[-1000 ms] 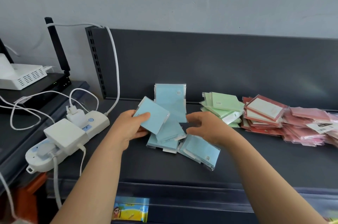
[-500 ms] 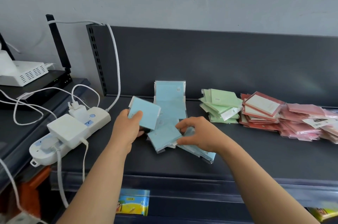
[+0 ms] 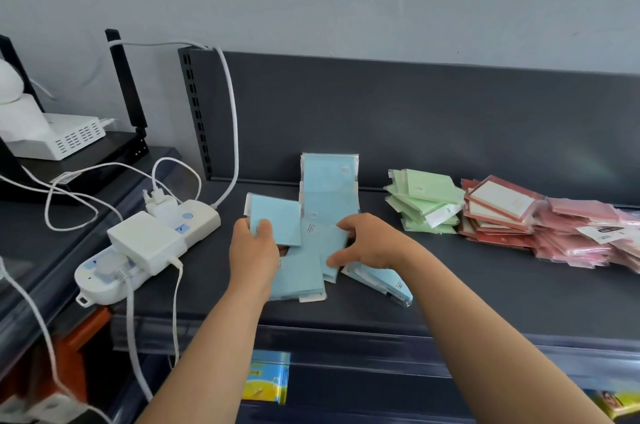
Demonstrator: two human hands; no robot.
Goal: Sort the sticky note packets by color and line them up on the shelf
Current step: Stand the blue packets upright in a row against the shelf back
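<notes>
Straightened since earlier, left hand's point(image 3: 254, 250) blue packet point(image 3: 277, 224) now stands nearly upright.

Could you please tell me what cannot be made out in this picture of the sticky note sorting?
1. Head view: print on the light blue plastic-wrapped sticky note packets is too small to read.
2. Head view: the red and pink packet pile is cut off by the right edge; its extent is unknown.
3. Head view: the right hand covers the blue packets beneath it, so how many it pinches cannot be told.

Dark shelf point(image 3: 485, 288) carries blue packets point(image 3: 329, 188), green packets point(image 3: 427, 188), red packets point(image 3: 502, 212), power strip point(image 3: 145, 247).
</notes>
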